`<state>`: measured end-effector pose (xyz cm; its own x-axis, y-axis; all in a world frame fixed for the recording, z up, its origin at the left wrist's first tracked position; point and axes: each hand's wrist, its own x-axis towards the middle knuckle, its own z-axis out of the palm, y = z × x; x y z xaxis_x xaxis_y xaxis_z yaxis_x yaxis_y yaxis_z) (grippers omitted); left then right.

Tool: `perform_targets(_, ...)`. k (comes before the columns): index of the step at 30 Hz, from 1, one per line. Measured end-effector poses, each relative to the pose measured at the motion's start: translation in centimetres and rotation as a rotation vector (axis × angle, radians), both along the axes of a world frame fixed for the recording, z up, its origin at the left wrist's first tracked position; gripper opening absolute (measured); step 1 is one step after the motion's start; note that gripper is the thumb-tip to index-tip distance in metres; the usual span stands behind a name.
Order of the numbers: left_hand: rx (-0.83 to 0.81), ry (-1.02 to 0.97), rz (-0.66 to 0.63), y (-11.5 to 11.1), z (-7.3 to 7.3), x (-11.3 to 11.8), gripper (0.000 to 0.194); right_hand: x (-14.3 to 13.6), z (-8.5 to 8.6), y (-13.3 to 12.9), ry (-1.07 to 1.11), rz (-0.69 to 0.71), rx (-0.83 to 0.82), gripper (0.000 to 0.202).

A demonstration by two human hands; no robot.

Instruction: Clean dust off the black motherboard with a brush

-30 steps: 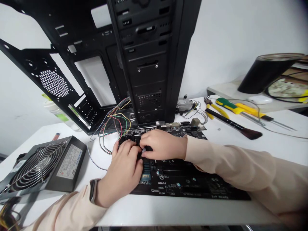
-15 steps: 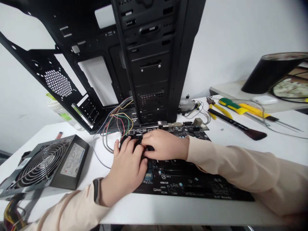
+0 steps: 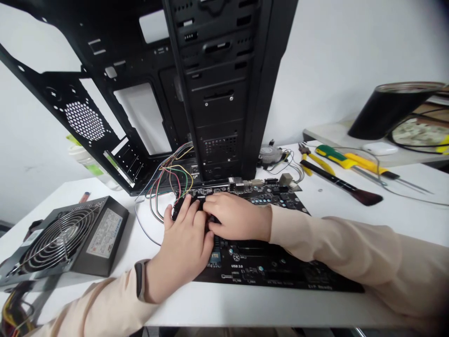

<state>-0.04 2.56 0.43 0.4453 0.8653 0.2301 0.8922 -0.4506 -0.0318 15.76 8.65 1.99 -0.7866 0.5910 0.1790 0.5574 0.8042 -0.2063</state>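
A black motherboard (image 3: 280,262) lies on the white table in front of the open computer case (image 3: 220,107). My left hand (image 3: 184,243) rests on the board's left part, fingers spread and pointing away from me. Beside it, my right hand (image 3: 235,216) has its fingers curled together over the same area, close to the left fingers. Whatever lies beneath the right fingertips is hidden. Thin coloured wires (image 3: 164,182) run from the case to near the left fingertips.
At the left lies a power supply (image 3: 101,234) with its fan facing up. A cooler (image 3: 270,155) is behind the board. Pliers (image 3: 321,164), a screwdriver (image 3: 335,157) and a brush (image 3: 343,185) lie at the right, below a black cylinder (image 3: 389,110).
The view has shifted slightly. My right hand has moved a little down and left on the board; my left hand stays nearly in place.
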Motion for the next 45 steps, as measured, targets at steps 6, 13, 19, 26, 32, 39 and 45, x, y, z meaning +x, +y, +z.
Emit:
perform_targets(6,-0.014,-0.003,0.006,-0.1,0.0,0.1,0.035,-0.4,-0.4,-0.3,-0.002,-0.021,0.008,0.020)
perform_targets(13,-0.036,-0.007,0.003,-0.1,0.1,0.1,0.037,-0.4,-0.7,0.0,0.007,-0.008,0.006,0.021)
perform_targets(19,-0.051,-0.013,0.017,0.0,0.1,0.1,0.037,-0.4,-0.8,0.4,0.021,-0.004,0.002,0.022)
perform_targets(26,-0.063,-0.018,0.018,0.0,0.2,0.1,0.032,0.1,-0.6,0.4,0.074,0.012,-0.044,0.006)
perform_targets(32,-0.074,-0.029,0.013,0.0,0.4,0.0,0.032,0.4,-0.9,0.4,0.191,-0.016,-0.095,0.033)
perform_targets(39,-0.077,-0.061,0.010,-0.1,0.3,-0.2,0.032,0.3,-1.0,-0.1,0.236,-0.014,-0.096,0.037)
perform_targets(45,-0.076,-0.074,-0.024,-0.1,0.3,-0.3,0.031,0.2,-1.3,-0.1,0.258,-0.017,-0.060,0.038)
